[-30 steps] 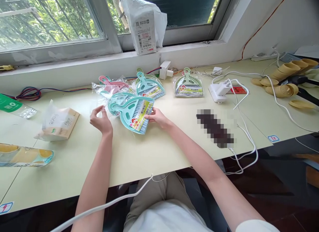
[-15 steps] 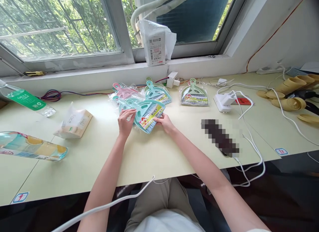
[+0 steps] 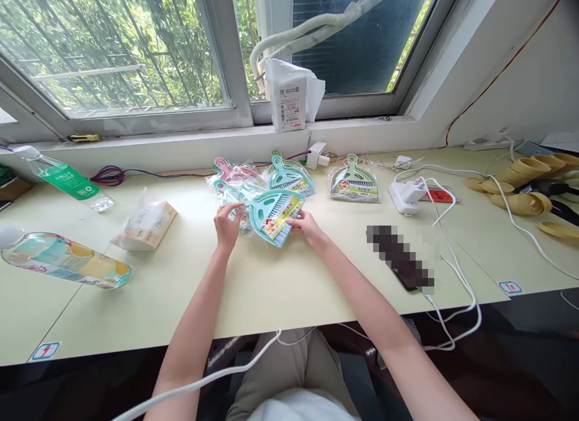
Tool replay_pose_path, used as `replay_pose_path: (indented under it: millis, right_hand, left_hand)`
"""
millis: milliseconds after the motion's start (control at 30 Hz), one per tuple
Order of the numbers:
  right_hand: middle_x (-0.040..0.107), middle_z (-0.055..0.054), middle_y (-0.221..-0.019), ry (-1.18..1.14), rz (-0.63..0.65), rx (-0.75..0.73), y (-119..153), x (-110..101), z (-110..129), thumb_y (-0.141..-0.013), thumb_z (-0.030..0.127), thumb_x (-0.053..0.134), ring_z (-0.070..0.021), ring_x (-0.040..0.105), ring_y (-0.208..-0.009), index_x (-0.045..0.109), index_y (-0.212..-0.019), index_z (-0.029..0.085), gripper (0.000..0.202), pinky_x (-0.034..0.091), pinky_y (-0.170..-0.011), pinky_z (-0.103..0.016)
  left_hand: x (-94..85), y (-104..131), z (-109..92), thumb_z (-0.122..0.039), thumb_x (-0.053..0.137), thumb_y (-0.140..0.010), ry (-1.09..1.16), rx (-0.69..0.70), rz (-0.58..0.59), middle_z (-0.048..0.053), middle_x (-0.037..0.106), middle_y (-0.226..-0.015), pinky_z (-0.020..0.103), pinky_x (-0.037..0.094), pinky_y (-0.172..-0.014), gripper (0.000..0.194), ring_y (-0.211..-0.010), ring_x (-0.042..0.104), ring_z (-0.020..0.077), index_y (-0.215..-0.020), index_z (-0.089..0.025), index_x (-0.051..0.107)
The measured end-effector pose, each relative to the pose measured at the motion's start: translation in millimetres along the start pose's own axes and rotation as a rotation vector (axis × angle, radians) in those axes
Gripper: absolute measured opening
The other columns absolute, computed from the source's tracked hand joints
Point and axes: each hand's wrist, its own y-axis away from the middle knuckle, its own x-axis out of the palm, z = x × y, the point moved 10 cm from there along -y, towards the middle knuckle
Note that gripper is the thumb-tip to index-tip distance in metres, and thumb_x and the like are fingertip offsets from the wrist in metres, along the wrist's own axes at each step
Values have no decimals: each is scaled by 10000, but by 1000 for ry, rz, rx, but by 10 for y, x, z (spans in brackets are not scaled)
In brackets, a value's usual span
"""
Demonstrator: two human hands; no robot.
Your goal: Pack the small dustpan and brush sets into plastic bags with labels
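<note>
A turquoise dustpan and brush set (image 3: 275,216) in clear wrapping, with a yellow printed label, is tilted between my two hands above the table. My left hand (image 3: 227,228) is closed in a pinch at its handle side. At the brush end, my right hand (image 3: 309,227) grips the right edge, thumb on top and the other fingers partly hidden beneath. Just behind lie more wrapped sets: a pink one (image 3: 233,170) and a turquoise one (image 3: 289,175). Farther right, a green set (image 3: 354,183) lies apart by itself.
To the left are a tissue pack (image 3: 147,225) and two bottles, one green-labelled (image 3: 72,183) and one with fruit pictures (image 3: 67,261). A phone (image 3: 400,258), a white power adapter (image 3: 407,195) and loose cables occupy the right. A wrapped box (image 3: 292,104) stands on the sill.
The view has shifted, so the table things appear slightly lower and mostly farther right. My left fingers have drawn into a pinch at the handle side; my right hand keeps its grip.
</note>
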Motion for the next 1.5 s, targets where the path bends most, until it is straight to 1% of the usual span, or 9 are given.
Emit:
replay_pose_path:
  millis: [200,367,467,567,667,767,900,1067,1500]
  right_hand:
    - [738,-73,-927,-31,81,-1,27,189,-60,-622,231,801,-201,701,-786,656,-906,151,328,596,-688,-318]
    - [739,-74,-908,-126,63,-29,16,199,-41,-593,256,822,-205,698,-806,677,-860,137,326,598,-751,-341]
    - [736,-82,-926,-133,72,-37,33,220,-24,-600,265,821,-206,697,-805,676,-869,138,331,596,-761,-351]
    - [731,-83,-950,-131,88,-38,56,255,-13,-607,265,819,-212,696,-824,669,-892,142,345,595,-764,-357]
    - [728,-85,-964,-123,105,-42,67,280,0,-612,269,818,-216,694,-846,662,-913,143,362,592,-772,-358]
    - [725,-89,-985,-115,106,-45,61,273,3,-613,271,818,-219,694,-860,660,-925,142,372,589,-784,-366]
    - [724,-93,-1001,-128,133,-40,58,291,-7,-620,278,816,-224,694,-885,662,-939,139,380,581,-821,-382]
    - [731,-85,-974,-173,95,-54,70,289,8,-620,281,813,-230,693,-904,659,-901,144,348,579,-843,-378]
    - [720,-73,-939,-254,-122,-108,92,143,-6,-620,246,799,-232,685,-935,609,-859,166,316,586,-848,-394]
  left_hand:
    - [206,86,-322,-296,571,-870,61,96,112,35,678,-1146,474,128,-1166,171,-1185,539,223,-976,-260,701]
    - [-205,122,-176,-417,728,-742,141,-98,-270,81,148,-1580,459,55,-1181,794,-1462,89,259,-1418,-276,336]
    - [-219,181,162,-471,705,-756,428,-345,-372,93,-25,-1594,428,171,-1173,981,-1465,74,243,-1478,-307,61]
    - [84,183,382,-447,680,-789,782,-547,-218,125,229,-1549,411,334,-1112,877,-1395,322,249,-1461,-304,135]
    - [252,136,346,-328,722,-762,979,-542,-76,112,486,-1397,347,434,-1035,755,-1265,503,232,-1403,-268,328]
    - [344,142,283,-288,701,-768,1019,-557,42,80,539,-1351,299,515,-907,652,-1222,539,229,-1363,-283,435]
    - [513,243,155,-348,648,-809,1060,-648,227,33,543,-1353,298,561,-756,696,-1092,618,219,-1431,-366,335]
    - [680,362,-90,-339,662,-806,1079,-672,386,59,584,-1307,357,543,-860,682,-1097,616,243,-1419,-288,369]
    - [905,568,-38,-352,626,-834,1085,-854,376,82,644,-1215,405,473,-989,412,-1165,581,260,-1205,-192,544]
